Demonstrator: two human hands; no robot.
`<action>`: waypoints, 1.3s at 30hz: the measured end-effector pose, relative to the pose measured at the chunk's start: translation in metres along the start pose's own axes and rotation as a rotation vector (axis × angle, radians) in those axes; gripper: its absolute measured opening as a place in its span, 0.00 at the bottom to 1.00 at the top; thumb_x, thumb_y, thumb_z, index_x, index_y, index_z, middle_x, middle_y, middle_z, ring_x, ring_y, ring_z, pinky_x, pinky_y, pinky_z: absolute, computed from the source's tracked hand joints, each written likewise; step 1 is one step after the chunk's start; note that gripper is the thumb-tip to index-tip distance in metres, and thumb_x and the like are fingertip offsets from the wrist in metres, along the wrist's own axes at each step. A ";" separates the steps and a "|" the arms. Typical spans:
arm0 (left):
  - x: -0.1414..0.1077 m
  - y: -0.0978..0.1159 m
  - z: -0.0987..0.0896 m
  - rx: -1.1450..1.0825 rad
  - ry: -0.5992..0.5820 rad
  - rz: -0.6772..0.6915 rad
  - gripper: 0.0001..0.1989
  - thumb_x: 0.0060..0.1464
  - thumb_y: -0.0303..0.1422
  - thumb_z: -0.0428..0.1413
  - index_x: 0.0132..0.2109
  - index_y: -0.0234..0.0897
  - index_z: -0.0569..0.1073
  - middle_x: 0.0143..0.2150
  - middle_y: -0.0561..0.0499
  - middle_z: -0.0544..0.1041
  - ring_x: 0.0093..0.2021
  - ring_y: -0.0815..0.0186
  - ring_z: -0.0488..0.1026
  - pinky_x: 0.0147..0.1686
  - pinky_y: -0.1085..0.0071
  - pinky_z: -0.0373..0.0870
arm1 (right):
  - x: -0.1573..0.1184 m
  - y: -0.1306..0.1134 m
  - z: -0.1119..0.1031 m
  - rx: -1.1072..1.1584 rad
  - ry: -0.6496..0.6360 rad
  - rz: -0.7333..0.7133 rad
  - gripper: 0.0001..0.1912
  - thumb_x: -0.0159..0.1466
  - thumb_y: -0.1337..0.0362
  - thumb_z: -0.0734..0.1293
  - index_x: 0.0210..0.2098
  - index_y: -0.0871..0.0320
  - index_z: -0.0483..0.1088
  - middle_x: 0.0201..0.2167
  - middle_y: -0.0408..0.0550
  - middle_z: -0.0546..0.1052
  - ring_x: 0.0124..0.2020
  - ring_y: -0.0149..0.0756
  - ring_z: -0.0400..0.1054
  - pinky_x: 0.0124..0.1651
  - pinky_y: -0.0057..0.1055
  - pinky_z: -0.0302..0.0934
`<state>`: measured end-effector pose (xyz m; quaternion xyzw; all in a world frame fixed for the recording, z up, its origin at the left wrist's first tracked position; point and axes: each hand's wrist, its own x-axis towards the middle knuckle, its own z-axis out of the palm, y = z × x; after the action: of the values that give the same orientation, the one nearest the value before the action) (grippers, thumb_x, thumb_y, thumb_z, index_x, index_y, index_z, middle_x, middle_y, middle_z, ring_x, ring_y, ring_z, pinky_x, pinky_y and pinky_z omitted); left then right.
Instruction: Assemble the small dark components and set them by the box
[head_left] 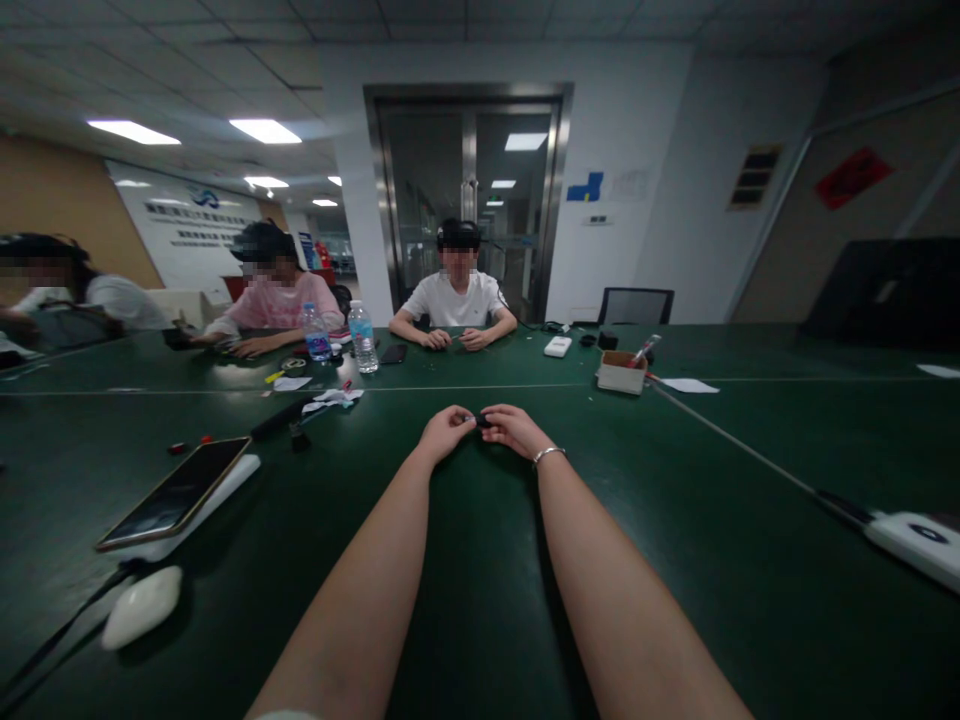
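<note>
Your green table (480,600) fills the lower half of the frame, with a glass double door (427,170) top centre. Person in a white shirt (457,300) sits opposite you, upper centre, forearms on the tabletop. Person in pink (289,305) is upper left; another person (112,300) is at the far left edge. Chair (636,305) stands right of centre, beyond the far edge.

Your two hands meet mid-frame. Left hand (444,435) and right hand (517,430) are both closed at the fingertips, pinching one item between them; bracelet on your right wrist.

Around you: phone (180,490) lies tilted on a white slab (229,480), lower left. White device (915,540) at the right edge, with a cable running up-left to near the carton (621,378). That carton sits upper right of your hands, sticks in it. Two water bottles (363,340) upright, left of centre. White rounded object (142,607) bottom left. Crumpled paper (334,398) left of your hands, the nearest clutter on that side.

Smallest: the black piece (481,421), dead centre, at your fingertips. Too small to identify.
</note>
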<state>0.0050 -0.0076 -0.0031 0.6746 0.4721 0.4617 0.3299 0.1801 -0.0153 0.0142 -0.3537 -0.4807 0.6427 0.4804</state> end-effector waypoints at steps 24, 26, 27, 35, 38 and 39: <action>0.002 -0.001 -0.001 0.046 -0.020 0.027 0.14 0.46 0.39 0.57 0.40 0.37 0.73 0.27 0.53 0.73 0.28 0.68 0.69 0.32 0.72 0.64 | 0.000 -0.001 0.000 -0.003 -0.008 0.008 0.07 0.60 0.78 0.62 0.37 0.65 0.67 0.23 0.49 0.76 0.20 0.29 0.72 0.29 0.27 0.70; 0.002 -0.002 -0.001 0.027 -0.030 0.025 0.14 0.46 0.38 0.58 0.40 0.36 0.73 0.29 0.51 0.74 0.30 0.68 0.70 0.32 0.72 0.65 | 0.001 -0.001 0.000 -0.006 -0.009 0.010 0.07 0.60 0.78 0.62 0.37 0.65 0.67 0.23 0.49 0.76 0.20 0.29 0.72 0.29 0.27 0.70; 0.002 -0.002 -0.001 0.013 -0.038 0.016 0.14 0.46 0.38 0.58 0.40 0.35 0.73 0.29 0.50 0.74 0.30 0.67 0.70 0.33 0.71 0.65 | 0.001 -0.001 0.000 -0.007 -0.009 0.013 0.07 0.60 0.78 0.61 0.37 0.65 0.67 0.23 0.49 0.76 0.20 0.29 0.72 0.29 0.27 0.70; 0.003 0.002 -0.001 -0.043 -0.047 -0.079 0.13 0.48 0.37 0.58 0.39 0.34 0.74 0.31 0.48 0.76 0.33 0.65 0.72 0.38 0.69 0.67 | 0.002 -0.001 0.000 -0.001 0.004 0.022 0.07 0.60 0.77 0.62 0.37 0.65 0.67 0.24 0.50 0.76 0.20 0.30 0.72 0.28 0.27 0.70; 0.005 0.000 0.000 -0.026 -0.043 -0.082 0.13 0.48 0.38 0.57 0.38 0.34 0.74 0.32 0.47 0.77 0.34 0.65 0.72 0.40 0.69 0.67 | 0.001 -0.002 0.000 -0.001 0.006 0.024 0.07 0.61 0.77 0.61 0.37 0.65 0.67 0.24 0.51 0.76 0.21 0.30 0.72 0.28 0.27 0.70; 0.005 -0.001 0.000 -0.020 -0.047 -0.074 0.13 0.49 0.38 0.57 0.39 0.34 0.74 0.33 0.47 0.77 0.34 0.65 0.72 0.40 0.69 0.67 | 0.000 -0.002 0.000 -0.001 0.004 0.025 0.07 0.61 0.77 0.61 0.37 0.65 0.67 0.25 0.51 0.76 0.21 0.30 0.72 0.29 0.27 0.70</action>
<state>0.0049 -0.0021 -0.0024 0.6643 0.4842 0.4377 0.3643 0.1801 -0.0148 0.0161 -0.3612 -0.4755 0.6476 0.4733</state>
